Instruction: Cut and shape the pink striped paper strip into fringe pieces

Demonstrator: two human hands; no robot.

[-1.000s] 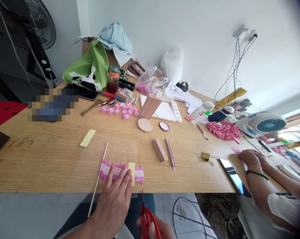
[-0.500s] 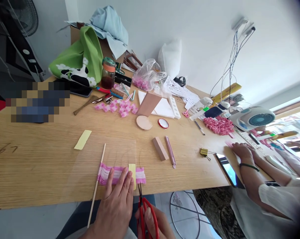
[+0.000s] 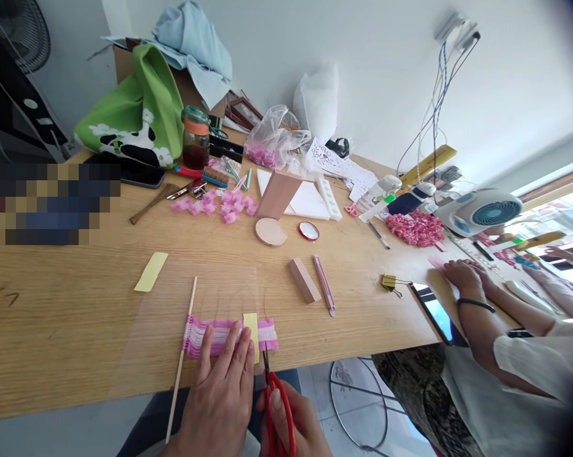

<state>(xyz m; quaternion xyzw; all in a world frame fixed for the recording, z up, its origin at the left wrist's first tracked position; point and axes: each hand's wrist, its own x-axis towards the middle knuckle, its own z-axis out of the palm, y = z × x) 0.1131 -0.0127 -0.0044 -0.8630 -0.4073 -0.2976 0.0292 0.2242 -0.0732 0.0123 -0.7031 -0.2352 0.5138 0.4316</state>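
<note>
Head view: against the earlier frame, the red-handled steel scissors [image 3: 277, 412] sat higher, blade tips now at the table edge, just below the pink-and-white striped pleated strip [image 3: 214, 334]. The right hand [image 3: 293, 426] stayed closed, gripping the scissors. The left hand [image 3: 218, 400] lay open, fingers pressing the strip flat. The strip lay on a clear plastic sheet [image 3: 219, 292] on the light wooden table [image 3: 67, 317], under a yellow paper slip [image 3: 250, 336], beside a thin wooden stick [image 3: 181, 362].
</note>
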